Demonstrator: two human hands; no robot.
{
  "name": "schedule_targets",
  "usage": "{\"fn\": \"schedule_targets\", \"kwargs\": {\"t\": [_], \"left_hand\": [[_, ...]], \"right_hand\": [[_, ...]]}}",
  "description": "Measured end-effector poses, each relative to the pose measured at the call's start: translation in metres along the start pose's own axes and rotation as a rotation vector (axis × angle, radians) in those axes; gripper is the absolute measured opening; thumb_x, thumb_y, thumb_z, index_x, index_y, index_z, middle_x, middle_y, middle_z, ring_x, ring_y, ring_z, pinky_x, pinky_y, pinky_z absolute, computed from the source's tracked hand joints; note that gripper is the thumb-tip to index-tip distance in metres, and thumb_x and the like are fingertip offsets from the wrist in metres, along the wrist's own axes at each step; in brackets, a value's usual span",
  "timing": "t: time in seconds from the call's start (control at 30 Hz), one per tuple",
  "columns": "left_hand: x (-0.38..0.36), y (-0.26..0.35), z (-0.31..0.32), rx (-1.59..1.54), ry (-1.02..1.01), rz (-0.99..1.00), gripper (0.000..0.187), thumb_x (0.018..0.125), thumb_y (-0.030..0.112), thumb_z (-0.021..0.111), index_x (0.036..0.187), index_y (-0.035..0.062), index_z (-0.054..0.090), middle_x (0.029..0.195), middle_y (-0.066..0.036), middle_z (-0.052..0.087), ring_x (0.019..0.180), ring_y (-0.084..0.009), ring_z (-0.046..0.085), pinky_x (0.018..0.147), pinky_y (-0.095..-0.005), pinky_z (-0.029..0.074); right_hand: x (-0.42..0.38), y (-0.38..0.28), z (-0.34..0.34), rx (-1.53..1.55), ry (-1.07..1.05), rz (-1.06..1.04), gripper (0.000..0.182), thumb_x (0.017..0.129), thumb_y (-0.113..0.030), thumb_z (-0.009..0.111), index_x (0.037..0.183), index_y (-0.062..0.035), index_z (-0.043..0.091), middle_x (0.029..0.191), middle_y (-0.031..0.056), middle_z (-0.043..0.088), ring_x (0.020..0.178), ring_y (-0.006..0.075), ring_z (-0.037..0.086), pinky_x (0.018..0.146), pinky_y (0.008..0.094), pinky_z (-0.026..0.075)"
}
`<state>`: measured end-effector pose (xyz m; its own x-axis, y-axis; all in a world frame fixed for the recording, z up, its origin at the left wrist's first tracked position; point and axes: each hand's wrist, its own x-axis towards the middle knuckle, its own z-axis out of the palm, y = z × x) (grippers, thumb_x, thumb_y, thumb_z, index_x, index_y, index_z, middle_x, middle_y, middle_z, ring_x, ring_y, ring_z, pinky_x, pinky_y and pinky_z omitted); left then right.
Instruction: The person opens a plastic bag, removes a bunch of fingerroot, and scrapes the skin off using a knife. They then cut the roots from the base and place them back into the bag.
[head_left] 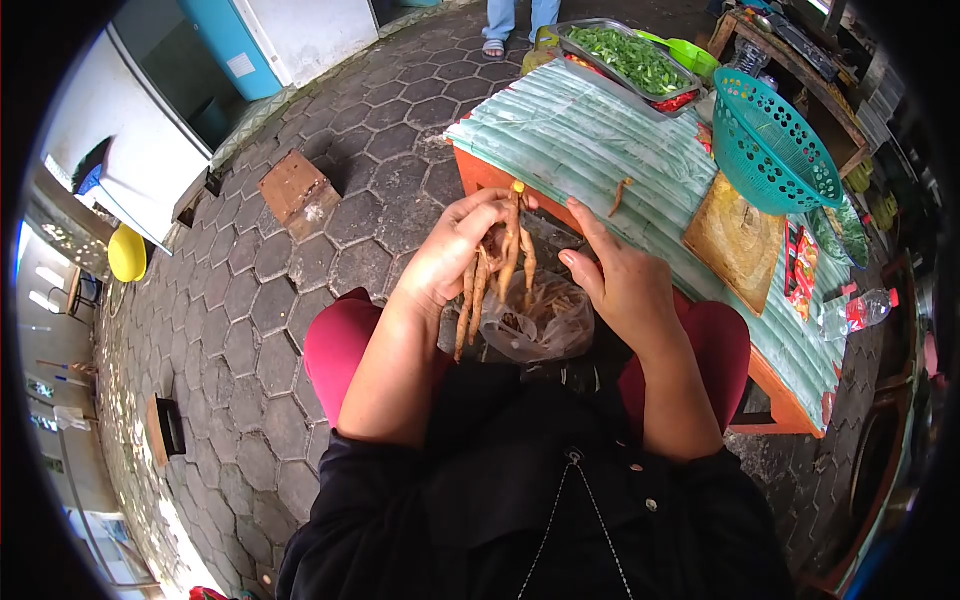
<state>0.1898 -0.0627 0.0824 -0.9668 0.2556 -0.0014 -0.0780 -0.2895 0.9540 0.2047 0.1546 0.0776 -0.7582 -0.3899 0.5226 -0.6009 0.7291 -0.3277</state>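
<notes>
A cluster of long brown roots (pixel 512 245) hangs from my left hand (pixel 455 245), whose fingers are wrapped round its upper part; a yellowish cut end shows at the top. My right hand (pixel 625 285) is just to the right of the roots, apart from them, with its thumb and index finger spread and its other fingers partly hidden. Below both hands, between my knees, is a clear plastic bag (pixel 545 325) with more brown pieces inside. One small root piece (pixel 620 197) lies on the green corrugated tabletop (pixel 560 120).
On the table are a wooden board (pixel 735 240), a teal perforated basket (pixel 770 145), a tray of chopped greens (pixel 630 60), red packets (pixel 803 270) and a bottle (pixel 860 312). A wooden block (pixel 295 190) sits on the paving. A person's legs (pixel 520 18) are beyond the table.
</notes>
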Motion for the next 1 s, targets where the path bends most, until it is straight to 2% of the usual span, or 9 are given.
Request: {"fn": "schedule_targets", "kwargs": {"t": [0.07,0.37,0.47,0.67,0.73,0.77,0.8,0.83,1.0], "left_hand": [[0.0,-0.001,0.004,0.021,0.018,-0.027,0.033,0.09,0.02,0.048,0.113,-0.0016,0.059,0.066,0.001,0.052,0.049,-0.0049,0.046,0.044,-0.0185,0.035],[-0.004,0.001,0.005,0.044,-0.056,-0.041,0.039,0.092,0.022,0.049,0.123,-0.0009,0.056,0.065,0.002,0.05,0.053,-0.0045,0.043,0.048,-0.0187,0.034],[-0.008,0.006,0.01,0.064,-0.09,-0.005,0.04,0.094,0.022,0.048,0.126,-0.0004,0.055,0.065,0.003,0.05,0.053,-0.0046,0.042,0.05,-0.0186,0.034],[-0.007,-0.005,0.007,0.123,-0.081,0.035,0.023,0.096,0.024,0.052,0.104,0.0047,0.061,0.07,0.005,0.05,0.058,-0.0026,0.045,0.049,-0.0186,0.038],[-0.007,-0.006,0.012,0.234,-0.08,0.064,0.024,0.097,0.024,0.052,0.109,0.005,0.06,0.068,0.004,0.05,0.058,-0.0027,0.044,0.05,-0.0188,0.037],[-0.008,-0.006,0.014,0.345,-0.076,0.089,0.026,0.097,0.025,0.052,0.113,0.0052,0.06,0.066,0.004,0.049,0.057,-0.0028,0.044,0.051,-0.019,0.036],[-0.009,-0.006,0.014,0.403,-0.07,0.08,0.02,0.098,0.024,0.051,0.102,0.0061,0.058,0.071,0.005,0.052,0.06,-0.0023,0.045,0.051,-0.0191,0.037],[-0.009,-0.007,0.016,0.403,-0.071,0.081,0.02,0.098,0.024,0.051,0.102,0.0061,0.058,0.071,0.005,0.052,0.06,-0.0023,0.045,0.051,-0.0191,0.037],[-0.007,-0.012,0.017,0.433,-0.062,0.14,0.018,0.097,0.022,0.051,0.101,0.0062,0.057,0.078,0.006,0.053,0.064,-0.0018,0.045,0.054,-0.019,0.038]], "right_hand": [[-0.001,0.001,0.001,-0.018,-0.031,0.023,0.051,0.088,-0.031,0.063,0.134,-0.0159,0.049,0.095,0.0126,0.069,0.073,0.0313,0.065,0.064,0.0387,0.05],[0.002,0.0,0.001,0.036,-0.068,0.036,0.051,0.088,-0.028,0.063,0.136,-0.0164,0.048,0.088,0.0127,0.068,0.062,0.0302,0.062,0.057,0.0381,0.048],[0.003,0.0,0.005,0.148,0.028,-0.016,0.05,0.089,-0.025,0.062,0.136,-0.0156,0.047,0.089,0.0146,0.067,0.064,0.0312,0.063,0.059,0.038,0.048],[0.005,-0.002,0.005,0.272,0.049,-0.063,0.047,0.091,-0.019,0.058,0.136,-0.0128,0.046,0.111,0.0155,0.065,0.093,0.0329,0.065,0.076,0.0367,0.051],[0.005,-0.001,0.008,0.424,0.015,-0.035,0.046,0.092,-0.014,0.056,0.136,-0.0104,0.046,0.12,0.0132,0.062,0.106,0.03,0.062,0.085,0.0356,0.05],[0.005,0.0,0.01,0.423,0.017,-0.035,0.046,0.092,-0.014,0.056,0.136,-0.0104,0.046,0.12,0.0132,0.062,0.106,0.03,0.062,0.085,0.0356,0.05],[0.005,0.002,0.013,0.373,0.064,-0.062,0.047,0.092,-0.016,0.057,0.137,-0.0133,0.045,0.115,0.012,0.064,0.094,0.028,0.065,0.076,0.0353,0.051],[0.005,0.003,0.015,0.323,0.11,-0.089,0.049,0.092,-0.019,0.057,0.138,-0.0162,0.044,0.11,0.0108,0.066,0.082,0.0259,0.068,0.068,0.0351,0.052],[0.005,0.0,0.014,0.339,0.116,-0.089,0.047,0.092,-0.018,0.057,0.138,-0.0179,0.045,0.105,0.0113,0.067,0.078,0.0249,0.067,0.064,0.0345,0.052]]}}
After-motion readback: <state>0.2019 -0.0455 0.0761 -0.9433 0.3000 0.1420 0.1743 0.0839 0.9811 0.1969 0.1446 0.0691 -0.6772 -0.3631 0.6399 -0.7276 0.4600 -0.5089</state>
